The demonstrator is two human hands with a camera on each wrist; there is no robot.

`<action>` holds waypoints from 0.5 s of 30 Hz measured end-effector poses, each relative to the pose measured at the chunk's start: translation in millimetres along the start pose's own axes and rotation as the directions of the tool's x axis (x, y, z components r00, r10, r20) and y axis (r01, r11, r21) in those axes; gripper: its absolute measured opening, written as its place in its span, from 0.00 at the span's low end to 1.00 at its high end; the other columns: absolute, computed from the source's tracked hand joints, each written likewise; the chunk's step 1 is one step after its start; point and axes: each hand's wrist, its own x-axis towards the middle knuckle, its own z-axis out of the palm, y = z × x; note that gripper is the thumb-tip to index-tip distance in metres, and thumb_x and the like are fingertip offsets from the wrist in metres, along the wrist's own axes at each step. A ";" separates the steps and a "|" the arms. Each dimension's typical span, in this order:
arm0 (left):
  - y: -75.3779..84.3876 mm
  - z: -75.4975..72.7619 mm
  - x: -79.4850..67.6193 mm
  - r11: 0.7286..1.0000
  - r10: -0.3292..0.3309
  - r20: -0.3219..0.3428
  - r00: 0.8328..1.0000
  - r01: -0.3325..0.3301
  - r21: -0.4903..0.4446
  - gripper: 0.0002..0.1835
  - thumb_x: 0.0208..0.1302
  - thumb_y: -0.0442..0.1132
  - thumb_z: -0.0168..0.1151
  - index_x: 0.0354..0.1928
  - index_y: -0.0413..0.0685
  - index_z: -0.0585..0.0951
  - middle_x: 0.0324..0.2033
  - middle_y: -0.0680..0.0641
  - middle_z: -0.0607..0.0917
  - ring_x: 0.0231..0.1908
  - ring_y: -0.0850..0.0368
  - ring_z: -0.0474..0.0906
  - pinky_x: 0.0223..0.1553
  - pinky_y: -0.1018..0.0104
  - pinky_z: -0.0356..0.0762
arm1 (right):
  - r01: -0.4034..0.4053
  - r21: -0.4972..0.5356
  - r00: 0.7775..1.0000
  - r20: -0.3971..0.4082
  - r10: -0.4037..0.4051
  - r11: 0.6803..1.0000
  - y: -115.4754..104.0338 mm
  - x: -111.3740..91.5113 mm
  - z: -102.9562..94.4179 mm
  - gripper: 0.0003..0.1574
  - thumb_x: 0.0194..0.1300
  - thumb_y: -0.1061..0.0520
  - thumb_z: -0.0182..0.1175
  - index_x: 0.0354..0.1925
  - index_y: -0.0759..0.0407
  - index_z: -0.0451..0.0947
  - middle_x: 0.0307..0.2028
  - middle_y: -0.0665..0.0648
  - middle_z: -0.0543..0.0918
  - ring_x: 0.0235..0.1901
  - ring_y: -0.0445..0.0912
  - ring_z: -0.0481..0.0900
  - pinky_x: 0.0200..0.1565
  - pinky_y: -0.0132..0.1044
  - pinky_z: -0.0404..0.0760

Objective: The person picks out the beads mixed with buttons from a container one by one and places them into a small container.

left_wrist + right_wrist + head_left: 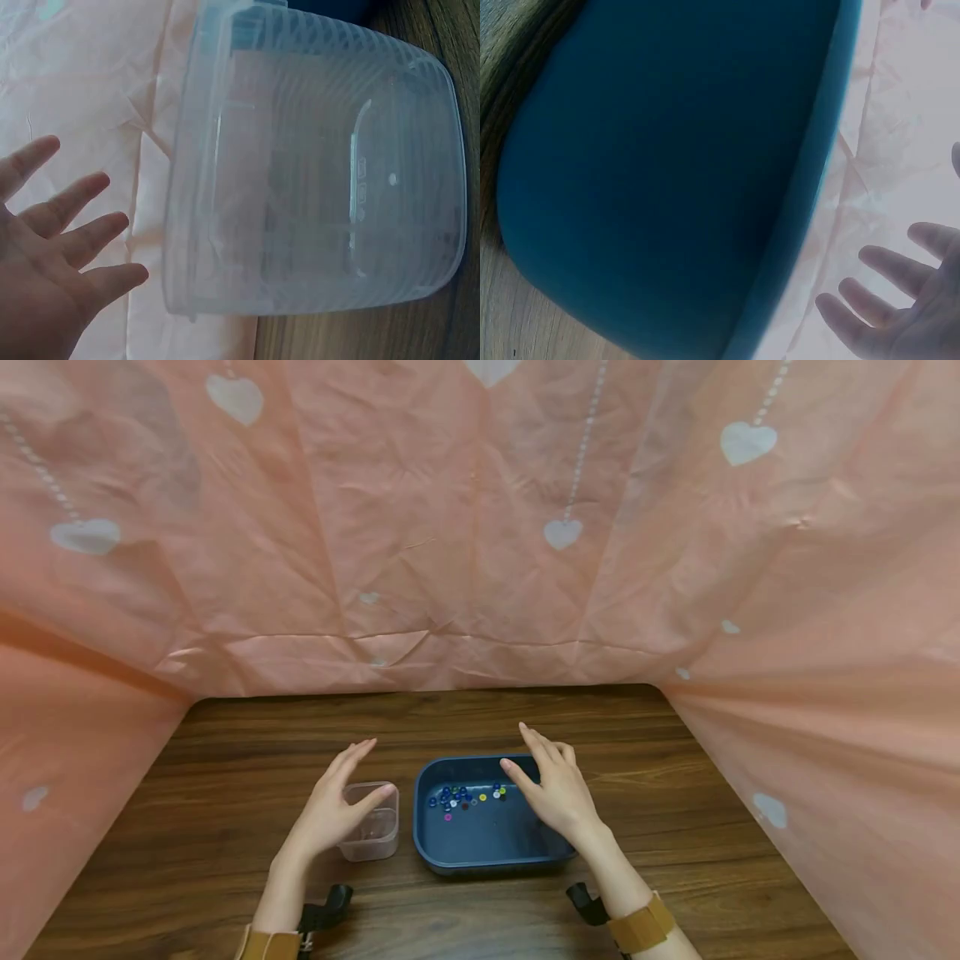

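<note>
A dark blue tray (480, 843) sits on the wooden table, with several small beads (454, 795) in blue, yellow, white, pink and green scattered over its far and left part. Left of it stands a clear plastic container (315, 165); no contents are visible inside. My left hand (327, 810) hovers over the container's left side, fingers spread and holding nothing. Above the tray's right side is my right hand (558, 793), its fingers extended and nothing held. In the right wrist view the tray's outer wall (652, 180) fills most of the picture, apart from the fingers.
Pink cloth (465, 527) printed with white hearts hangs at the back and both sides of the brown wooden table (285, 727). Black wrist-camera mounts (327, 907) and tan straps (641, 927) are on the forearms.
</note>
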 end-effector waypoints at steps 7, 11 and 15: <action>-5.2 -1.6 -3.7 1.000 0.022 -0.002 1.000 -0.022 -0.015 0.40 0.63 0.49 0.67 0.74 0.56 0.60 0.70 0.39 0.62 0.69 0.34 0.57 0.58 0.29 0.59 | -0.012 0.031 0.999 0.033 0.011 0.999 1.0 -0.9 0.1 0.48 0.68 0.29 0.50 0.77 0.42 0.50 0.72 0.57 0.61 0.66 0.60 0.59 0.57 0.63 0.67; -9.7 -2.9 -5.9 0.998 0.044 -0.015 0.999 -0.044 -0.039 0.40 0.63 0.47 0.68 0.74 0.57 0.61 0.70 0.41 0.64 0.69 0.36 0.57 0.59 0.30 0.58 | -0.016 0.067 0.998 0.062 0.012 0.998 2.1 -1.0 0.0 0.48 0.67 0.27 0.50 0.77 0.41 0.49 0.73 0.56 0.61 0.67 0.59 0.58 0.58 0.63 0.67; -14.8 -4.9 -8.8 0.995 0.064 -0.031 0.997 -0.066 -0.074 0.39 0.62 0.42 0.69 0.73 0.55 0.63 0.69 0.40 0.65 0.69 0.35 0.57 0.59 0.29 0.56 | -0.015 0.102 0.997 0.081 0.006 0.995 3.4 -0.9 0.8 0.48 0.66 0.27 0.51 0.76 0.42 0.51 0.72 0.56 0.61 0.67 0.58 0.57 0.58 0.64 0.66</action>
